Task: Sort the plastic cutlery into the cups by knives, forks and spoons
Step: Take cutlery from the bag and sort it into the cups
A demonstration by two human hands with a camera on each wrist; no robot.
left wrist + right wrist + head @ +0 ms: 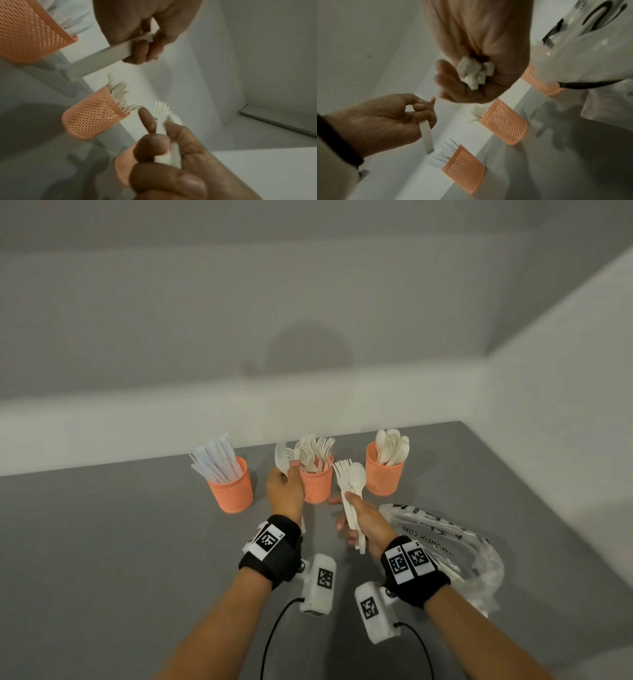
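Cutlery stands sorted in three cups near the table's (102, 542) far edge: knives (215, 460), forks (313, 451), spoons (390, 446). Left hand (285, 491) pinches one piece (281, 458) beside the fork cup (315, 484); right hand (368, 523) clamps a mixed bundle (352, 484).

Readable text: clear plastic bag (445, 546) near the right edge of the grey table, small black print reading "SHEIN.COM", upside down from the head view; leading letters unclear. Larger black lettering above it on the same bag, too distorted to read; the right wrist view shows only fragments of it. Black-and-white square fiducial markers on both wristbands (269, 541) and on the white wrist camera housings (324, 578); tiny characters beside them, illegible.
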